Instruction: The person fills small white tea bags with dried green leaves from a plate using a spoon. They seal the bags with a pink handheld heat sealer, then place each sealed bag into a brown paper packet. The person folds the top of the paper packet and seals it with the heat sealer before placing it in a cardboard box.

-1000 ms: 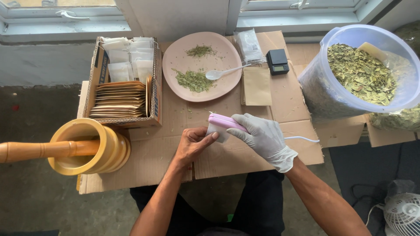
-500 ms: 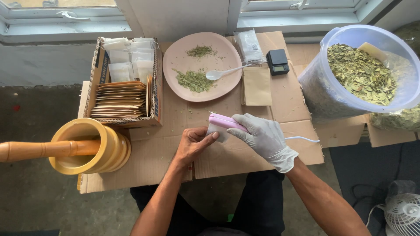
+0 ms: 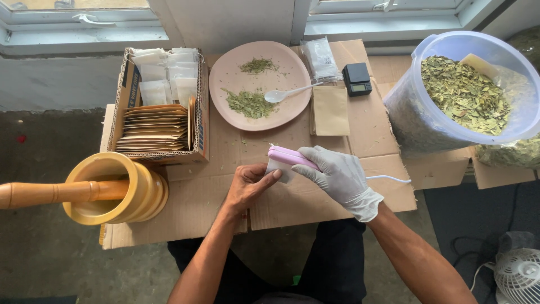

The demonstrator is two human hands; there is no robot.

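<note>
My right hand, in a white glove, grips a pink handheld sealer with a white cord trailing right. The sealer is pressed down on a small white pouch. My bare left hand holds that pouch from the left, thumb against its edge. Both hands rest on flattened cardboard covering the work surface.
A pink plate with crushed green herb and a white spoon lies behind. A cardboard box holds brown and white pouches. At left stands a wooden mortar with its pestle. A tub of dried leaves, small scale, brown pouch and fan are on the right.
</note>
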